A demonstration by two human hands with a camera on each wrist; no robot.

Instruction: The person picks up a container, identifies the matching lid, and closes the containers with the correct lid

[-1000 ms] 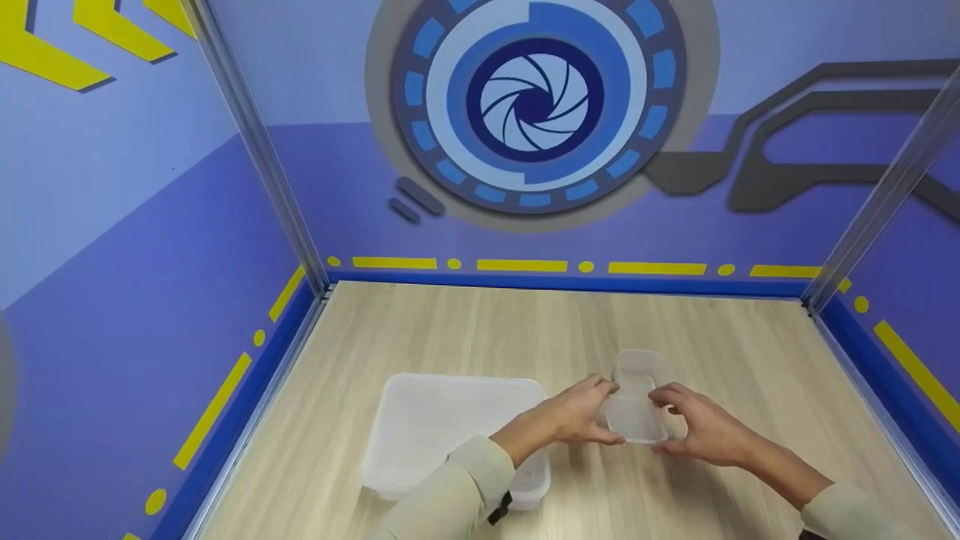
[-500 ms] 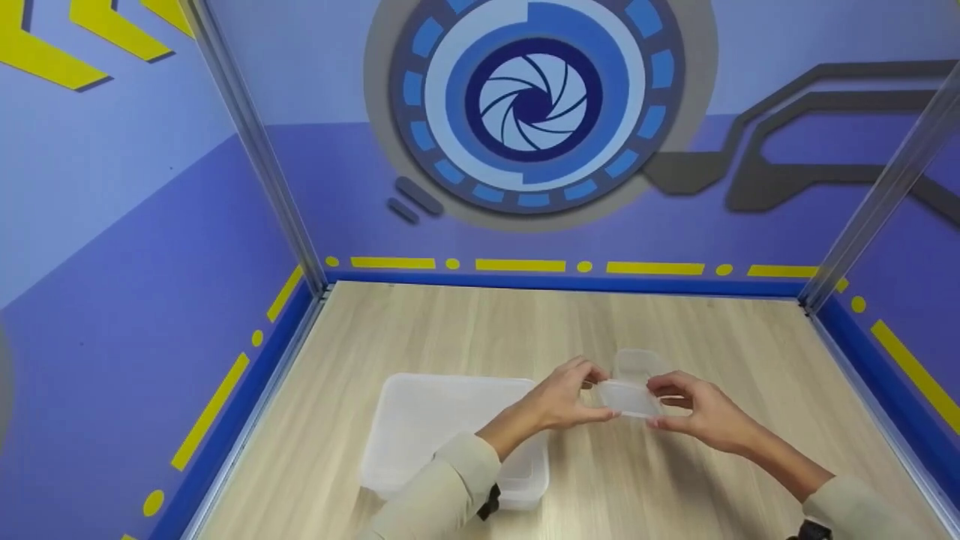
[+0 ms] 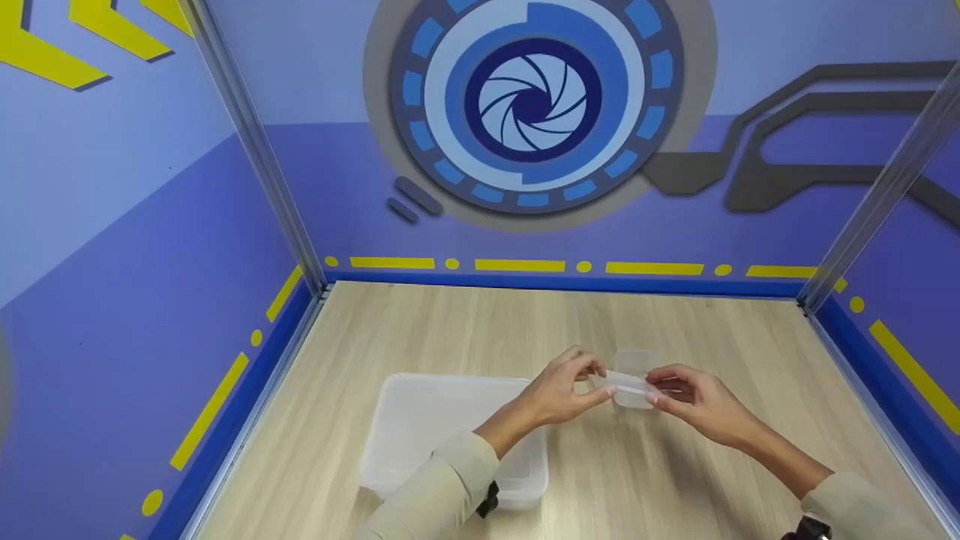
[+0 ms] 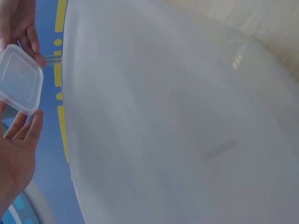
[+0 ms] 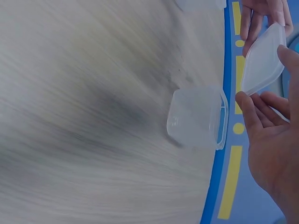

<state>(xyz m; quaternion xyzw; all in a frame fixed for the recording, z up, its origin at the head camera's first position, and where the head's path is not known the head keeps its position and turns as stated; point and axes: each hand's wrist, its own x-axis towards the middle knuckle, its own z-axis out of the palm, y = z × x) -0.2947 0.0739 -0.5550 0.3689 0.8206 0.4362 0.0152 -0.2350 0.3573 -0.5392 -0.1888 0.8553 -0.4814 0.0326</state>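
My left hand (image 3: 562,386) and right hand (image 3: 701,403) pinch a small clear plastic lid (image 3: 626,382) by opposite ends. The lid is raised over the table, tilted and seen nearly edge-on in the head view. Its flat face with a raised rim shows in the left wrist view, where the lid (image 4: 21,79) lies between both hands. Behind and below it, a small clear plastic box (image 5: 194,119) stands on the table. The lid partly covers that box (image 3: 636,360) in the head view.
A large translucent lidded container (image 3: 442,427) stands on the wooden table (image 3: 465,322) at left, partly under my left forearm. Blue and purple printed panels (image 3: 322,187) with metal corner posts (image 3: 259,150) enclose the table at the back and sides.
Both hands have lifted the lid up and away from me, tilting it from a flatter pose to nearly edge-on. The small box and the large container have stayed put.
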